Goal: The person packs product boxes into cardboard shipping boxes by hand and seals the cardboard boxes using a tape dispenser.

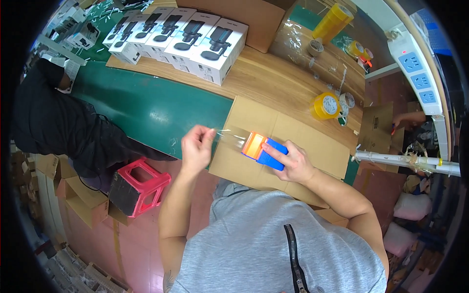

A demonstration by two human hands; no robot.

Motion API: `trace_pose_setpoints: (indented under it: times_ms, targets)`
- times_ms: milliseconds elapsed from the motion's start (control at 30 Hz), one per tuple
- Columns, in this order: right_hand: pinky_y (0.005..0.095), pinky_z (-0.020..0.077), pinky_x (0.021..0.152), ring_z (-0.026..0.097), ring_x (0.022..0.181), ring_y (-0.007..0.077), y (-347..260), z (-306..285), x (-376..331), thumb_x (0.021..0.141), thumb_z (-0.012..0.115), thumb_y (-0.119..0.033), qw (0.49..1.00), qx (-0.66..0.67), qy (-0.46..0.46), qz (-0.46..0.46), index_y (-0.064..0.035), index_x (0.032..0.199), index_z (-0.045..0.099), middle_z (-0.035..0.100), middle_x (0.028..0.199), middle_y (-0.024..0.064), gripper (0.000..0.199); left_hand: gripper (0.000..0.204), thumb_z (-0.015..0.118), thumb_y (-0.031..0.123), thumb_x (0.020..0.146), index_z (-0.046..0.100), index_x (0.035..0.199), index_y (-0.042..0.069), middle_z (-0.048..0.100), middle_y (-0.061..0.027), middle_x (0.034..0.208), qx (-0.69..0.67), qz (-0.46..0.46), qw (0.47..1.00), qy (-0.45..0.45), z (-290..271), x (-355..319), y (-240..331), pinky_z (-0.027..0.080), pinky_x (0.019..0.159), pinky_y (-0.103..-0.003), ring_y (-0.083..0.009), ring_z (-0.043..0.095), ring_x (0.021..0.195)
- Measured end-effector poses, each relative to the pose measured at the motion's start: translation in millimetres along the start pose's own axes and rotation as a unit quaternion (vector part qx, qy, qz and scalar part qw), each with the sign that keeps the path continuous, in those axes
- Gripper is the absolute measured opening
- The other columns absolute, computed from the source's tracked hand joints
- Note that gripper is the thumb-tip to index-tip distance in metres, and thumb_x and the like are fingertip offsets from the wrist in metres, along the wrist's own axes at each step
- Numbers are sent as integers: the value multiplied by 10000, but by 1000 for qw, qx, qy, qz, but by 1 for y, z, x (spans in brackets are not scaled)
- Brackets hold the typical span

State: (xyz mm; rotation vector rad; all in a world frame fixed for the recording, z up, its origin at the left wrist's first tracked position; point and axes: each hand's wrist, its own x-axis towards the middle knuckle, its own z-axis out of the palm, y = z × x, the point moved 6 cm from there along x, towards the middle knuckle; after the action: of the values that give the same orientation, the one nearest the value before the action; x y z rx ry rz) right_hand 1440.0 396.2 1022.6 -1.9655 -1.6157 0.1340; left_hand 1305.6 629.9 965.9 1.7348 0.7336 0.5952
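Observation:
My right hand (295,163) is wrapped round a blue and orange tape dispenser (264,150) above a flat brown cardboard sheet (293,134). From the dispenser's toothed orange end a strip of clear tape (233,136) stretches leftward. My left hand (197,146) pinches the free end of that strip between thumb and fingers, just off the cardboard's left edge. The roll inside the dispenser is mostly hidden by its body and my fingers.
White boxes with microphone pictures (215,51) stand in rows on the wooden tabletop (273,68), before a brown carton (264,24). Yellow tape rolls (325,106) lie at the right, near a power strip (417,73). A person in black (63,117) is left, by a pink stool (146,183).

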Motion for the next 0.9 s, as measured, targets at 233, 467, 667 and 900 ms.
trace_pose_setpoints:
  times_ms: [233, 467, 667, 900]
  targets:
    - [431, 569, 659, 640, 729, 348, -4, -7, 27, 714, 696, -151, 984, -78, -143, 69, -341, 1433, 451, 567, 912, 170, 783, 260, 678, 190, 905, 621, 741, -3, 538, -6, 587, 27, -89, 995, -18, 18, 22, -64, 382, 501, -285, -89, 448, 544]
    - [478, 568, 650, 663, 761, 369, -8, 5, 54, 753, 671, -205, 946, -131, -274, 113, -321, 1414, 465, 612, 1004, 220, 702, 558, 698, 359, 893, 484, 1245, -17, 609, -49, 748, -95, -355, 928, -61, 45, 11, -94, 452, 545, -265, -115, 528, 576]
    - [468, 559, 626, 668, 733, 379, 2, 14, 58, 747, 650, -176, 941, -132, -306, 65, -268, 1398, 483, 626, 934, 221, 678, 771, 599, 429, 931, 276, 1448, -43, 613, -247, 1199, 114, -156, 981, -12, 28, 36, -54, 502, 868, -383, -315, 643, 1002]
    - [486, 564, 665, 678, 744, 383, -9, 20, 53, 692, 653, -168, 912, -135, -381, 75, -103, 1333, 507, 662, 760, 209, 660, 843, 340, 676, 931, 360, 1466, 24, 531, -281, 1337, 269, -140, 952, -45, 81, 50, -66, 403, 1044, -438, -416, 521, 1238]
